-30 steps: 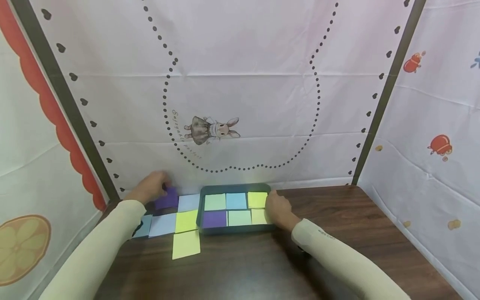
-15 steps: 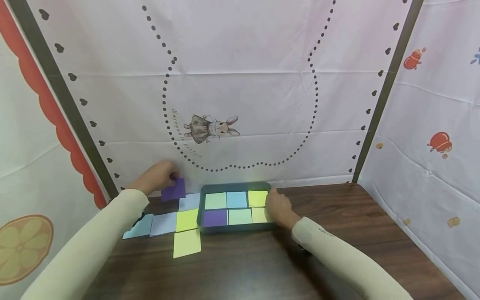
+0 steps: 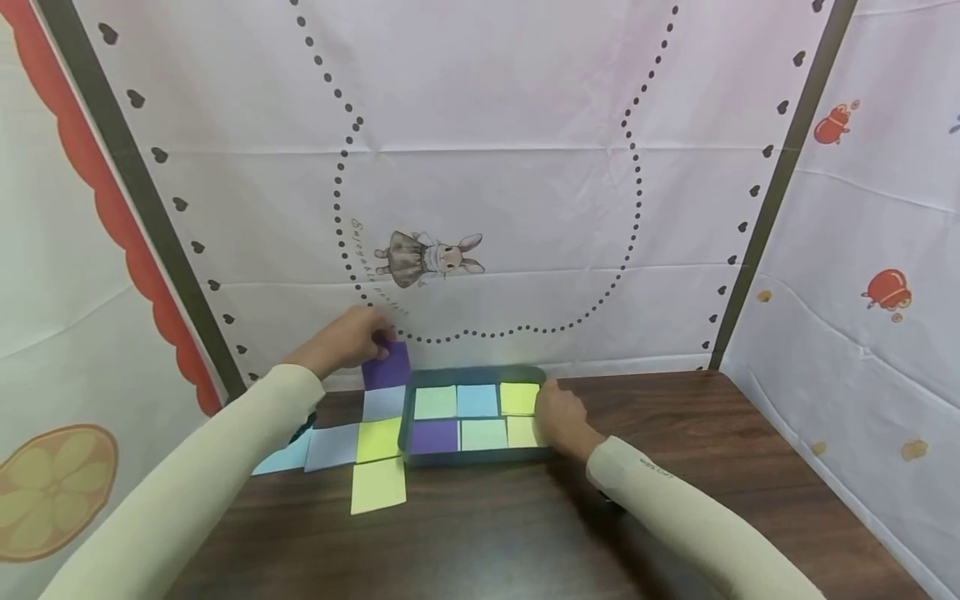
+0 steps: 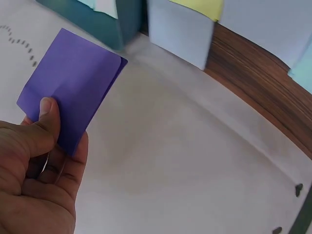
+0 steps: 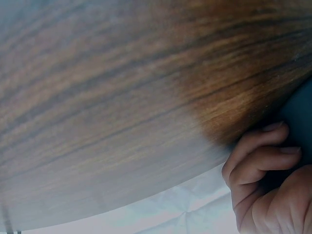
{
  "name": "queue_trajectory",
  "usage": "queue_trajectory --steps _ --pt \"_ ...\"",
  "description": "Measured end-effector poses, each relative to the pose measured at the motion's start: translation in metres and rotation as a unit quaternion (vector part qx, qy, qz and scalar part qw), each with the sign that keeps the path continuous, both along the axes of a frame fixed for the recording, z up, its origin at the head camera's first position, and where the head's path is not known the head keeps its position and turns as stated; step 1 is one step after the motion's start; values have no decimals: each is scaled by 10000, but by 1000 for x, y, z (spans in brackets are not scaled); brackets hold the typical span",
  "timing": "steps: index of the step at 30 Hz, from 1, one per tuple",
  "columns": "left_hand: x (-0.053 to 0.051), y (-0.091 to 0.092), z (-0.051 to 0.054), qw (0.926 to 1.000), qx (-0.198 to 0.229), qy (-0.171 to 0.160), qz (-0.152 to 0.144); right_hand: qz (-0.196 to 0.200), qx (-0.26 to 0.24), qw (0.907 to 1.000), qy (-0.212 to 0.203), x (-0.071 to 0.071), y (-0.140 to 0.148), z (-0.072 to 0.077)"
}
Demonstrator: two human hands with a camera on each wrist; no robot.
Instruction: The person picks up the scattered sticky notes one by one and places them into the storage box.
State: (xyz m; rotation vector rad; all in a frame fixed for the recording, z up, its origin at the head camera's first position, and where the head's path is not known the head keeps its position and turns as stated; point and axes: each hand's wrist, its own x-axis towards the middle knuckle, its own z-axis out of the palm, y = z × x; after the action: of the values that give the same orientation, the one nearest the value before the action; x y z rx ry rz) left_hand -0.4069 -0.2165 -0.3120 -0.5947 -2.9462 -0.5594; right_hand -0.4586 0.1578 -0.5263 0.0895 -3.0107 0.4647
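Before creased cloth (image 3: 510, 92), thin purple square (image 4: 73, 80) in left hand (image 4: 39, 195).

A wood-grain table (image 3: 480, 533) is screened off like a booth, with printed white sheets rising at the back (image 3: 495, 200), left (image 3: 45, 333) and right (image 3: 862, 225). Fold creases cross the fabric, patterned with a rabbit in a dress (image 3: 431, 258), dark hearts (image 3: 160, 155), a scalloped red border (image 3: 112, 212) and a citrus slice (image 3: 56, 492). Whether home, office or workshop lies beyond cannot be told.
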Motion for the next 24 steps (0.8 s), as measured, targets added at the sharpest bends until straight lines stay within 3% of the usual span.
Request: queue_trajectory --steps 6,11,14,19,21,24 --pt "2 16 2 9993 182 -270 -182 55 55 10000 6 -2 4 -5" --pt "4 26 -1 9988 207 -254 -357 76 136 9998 132 -1 5 -7" --pt "5 35 -2 9979 262 -287 -514 78 110 9998 132 10 2 5" --pt "6 51 -5 9957 356 -515 -681 55 97 9999 67 5 1 6" --pt "7 58 -8 9948 387 -621 -715 29 139 9999 74 -2 1 -1" --pt "8 66 -10 9933 423 -720 -795 -19 122 9999 71 11 -2 12"
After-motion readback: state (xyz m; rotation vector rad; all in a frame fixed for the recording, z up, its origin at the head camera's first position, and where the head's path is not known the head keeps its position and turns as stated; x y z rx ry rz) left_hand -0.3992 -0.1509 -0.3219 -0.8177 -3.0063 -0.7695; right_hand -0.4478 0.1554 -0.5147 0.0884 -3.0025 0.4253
